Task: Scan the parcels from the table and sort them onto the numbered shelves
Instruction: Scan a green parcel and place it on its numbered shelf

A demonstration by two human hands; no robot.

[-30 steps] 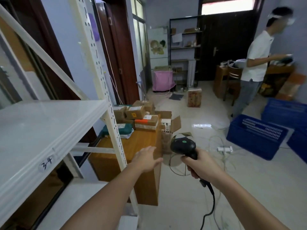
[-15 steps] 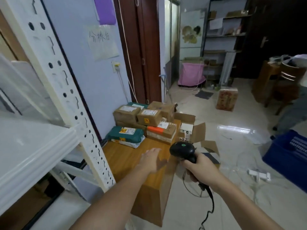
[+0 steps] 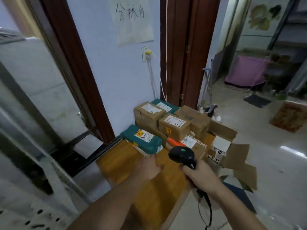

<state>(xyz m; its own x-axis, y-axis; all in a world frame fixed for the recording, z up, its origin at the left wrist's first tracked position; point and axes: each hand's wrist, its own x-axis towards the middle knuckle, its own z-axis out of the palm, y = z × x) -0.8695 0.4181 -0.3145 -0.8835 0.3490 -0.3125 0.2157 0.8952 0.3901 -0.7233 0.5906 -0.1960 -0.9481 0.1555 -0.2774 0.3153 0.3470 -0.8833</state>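
Change: over the last second the view has swung off the shelf point(image 3: 25, 163) and closed on the table point(image 3: 119, 165); the parcels fill more of the frame and both hands have come forward over the wood.
Left hand point(image 3: 147, 168): empty, fingers fairly straight, tips reaching to the near edge of the green bag point(image 3: 142, 138); blur hides whether they touch it yet.
Right hand point(image 3: 197, 176): wrapped round the scanner point(image 3: 181, 155) handle, head held just right of the green bag, cable hanging down.
Parcels: green bag at the table's near-left; labelled box point(image 3: 174, 127) behind it, stacked among more boxes; open carton point(image 3: 221, 145) off the table's right edge.
Meaning: this looks like the start of a new pick; the green bag is likely next, its label facing up for the scanner.
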